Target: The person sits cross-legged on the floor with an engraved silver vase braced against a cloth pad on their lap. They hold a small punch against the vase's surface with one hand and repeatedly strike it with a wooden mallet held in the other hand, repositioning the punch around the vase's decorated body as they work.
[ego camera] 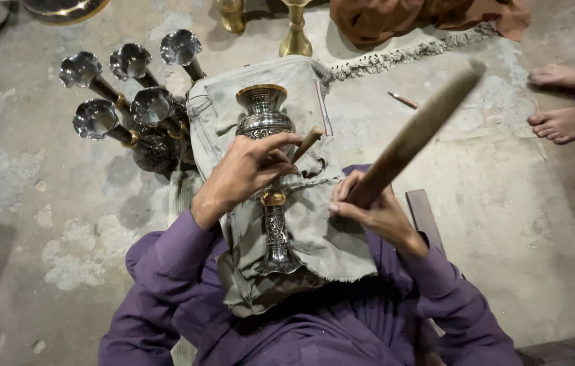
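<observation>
Head view: an engraved metal vase (268,169) with a brass-coloured rim is lying lengthwise on a grey cloth (328,237) that is covering the lap of a person in purple clothing. Its mouth is pointing away from the person and its foot is pointing toward the body. The left hand (247,169) is pressing on the vase's body, its grip closed around a short punch (307,142) that is angling up and to the right from between thumb and fingers. The right hand (365,203) is wrapping its grip fully around a long wooden stick (416,135), which is rising diagonally to the upper right, well clear of the punch. Just beside the cloth's left edge, a cluster of fluted metal vases (131,108) is standing on the concrete floor (64,224). A small pencil-like tool (404,100) is lying on the floor beyond the stick. Another person's bare feet (562,102) are resting at the floor's right edge.
</observation>
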The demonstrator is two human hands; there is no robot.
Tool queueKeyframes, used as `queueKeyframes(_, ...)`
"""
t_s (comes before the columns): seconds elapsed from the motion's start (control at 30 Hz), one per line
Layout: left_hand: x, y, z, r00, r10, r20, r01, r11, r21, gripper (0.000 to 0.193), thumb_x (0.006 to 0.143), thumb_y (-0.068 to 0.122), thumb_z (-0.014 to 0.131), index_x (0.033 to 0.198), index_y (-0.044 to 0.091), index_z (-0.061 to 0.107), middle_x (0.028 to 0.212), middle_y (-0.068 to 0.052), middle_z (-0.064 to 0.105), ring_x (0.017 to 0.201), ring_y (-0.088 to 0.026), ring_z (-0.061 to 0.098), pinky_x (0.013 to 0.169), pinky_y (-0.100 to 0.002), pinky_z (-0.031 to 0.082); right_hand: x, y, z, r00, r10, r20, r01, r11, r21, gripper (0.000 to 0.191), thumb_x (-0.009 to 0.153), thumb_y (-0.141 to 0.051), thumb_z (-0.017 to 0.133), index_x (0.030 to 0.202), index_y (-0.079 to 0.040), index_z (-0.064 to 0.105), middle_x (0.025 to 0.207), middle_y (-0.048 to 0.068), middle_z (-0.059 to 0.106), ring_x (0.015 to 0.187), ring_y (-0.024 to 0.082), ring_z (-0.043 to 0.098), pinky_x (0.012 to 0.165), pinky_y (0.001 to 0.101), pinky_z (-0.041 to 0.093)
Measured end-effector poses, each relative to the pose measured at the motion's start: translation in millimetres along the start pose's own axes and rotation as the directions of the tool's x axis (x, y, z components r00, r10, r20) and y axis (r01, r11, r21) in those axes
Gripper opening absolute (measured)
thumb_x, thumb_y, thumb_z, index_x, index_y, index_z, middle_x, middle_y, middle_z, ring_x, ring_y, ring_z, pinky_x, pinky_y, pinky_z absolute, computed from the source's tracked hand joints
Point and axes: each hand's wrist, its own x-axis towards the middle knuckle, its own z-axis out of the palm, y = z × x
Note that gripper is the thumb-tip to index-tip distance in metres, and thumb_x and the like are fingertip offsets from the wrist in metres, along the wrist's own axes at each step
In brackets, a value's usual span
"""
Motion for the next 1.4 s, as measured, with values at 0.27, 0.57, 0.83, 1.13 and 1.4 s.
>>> queueKeyframes(0.27, -8.0, 12.6, -11.5, 0.998, 0.032, 0.054, -0.037, 0.993, 0.108, 0.046, 0.087, 0.01, 0.077, 0.131, 0.012, 0.065, 0.091, -0.011, 0.08, 0.078, -0.02, 0.08, 0.069, -0.033, 0.062, -4.6, -12.8, -27.4, 0.946, -0.063, -0.317, -0.083, 0.901, -0.425, 0.037, 0.089, -0.007, 0.077, 0.121, 0.0, 0.058, 0.086, 0.003, 0.064, 0.072, 0.011, 0.063, 0.061, 0.0257, 0.053)
queueKeyframes(0.57, -22.8, 49.5, 21.9, 0.997, 0.059, 0.056, -0.066, 0.989, 0.132, 0.045, 0.085, 0.012, 0.079, 0.128, 0.012, 0.065, 0.088, -0.01, 0.079, 0.078, -0.023, 0.079, 0.069, -0.034, 0.06, -58.3, -22.1, -46.5, 0.947, -0.225, -0.228, -0.073, 0.542, -0.837, 0.055, 0.079, 0.004, 0.068, 0.132, -0.004, 0.06, 0.1, 0.011, 0.072, 0.085, 0.019, 0.068, 0.075, 0.0322, 0.056)
queueKeyframes(0.83, -22.7, 63.2, 41.6, 0.992, 0.069, 0.109, -0.094, 0.965, 0.245, 0.039, 0.084, 0.014, 0.079, 0.121, 0.013, 0.068, 0.081, -0.01, 0.078, 0.07, -0.027, 0.075, 0.061, -0.042, 0.054, -84.9, -11.2, -47.6, 0.928, -0.18, -0.327, -0.129, 0.666, -0.734, 0.048, 0.084, 0.001, 0.071, 0.131, -0.001, 0.061, 0.108, 0.013, 0.073, 0.095, 0.023, 0.073, 0.08, 0.0347, 0.059)
queueKeyframes(1.13, -40.1, 96.1, 81.9, 0.999, 0.044, 0.001, -0.044, 0.992, 0.12, 0.041, 0.089, 0.012, 0.076, 0.128, 0.013, 0.061, 0.09, -0.009, 0.079, 0.077, -0.022, 0.079, 0.064, -0.036, 0.06, -123.8, -33.6, -60.6, 0.917, 0.072, -0.391, -0.335, 0.673, -0.66, 0.042, 0.084, -0.004, 0.067, 0.125, -0.003, 0.06, 0.086, 0.019, 0.072, 0.071, 0.025, 0.07, 0.067, 0.0395, 0.056)
queueKeyframes(1.4, -49.5, 92.5, 95.7, 0.999, 0.01, -0.03, -0.007, 0.993, 0.12, 0.042, 0.087, 0.009, 0.077, 0.126, 0.012, 0.063, 0.088, -0.012, 0.08, 0.08, -0.025, 0.079, 0.067, -0.038, 0.06, -114.9, -35.9, -66.2, 0.968, -0.094, -0.233, -0.15, 0.525, -0.838, 0.044, 0.082, -0.005, 0.074, 0.125, -0.005, 0.067, 0.111, 0.018, 0.074, 0.097, 0.029, 0.072, 0.081, 0.0401, 0.057)
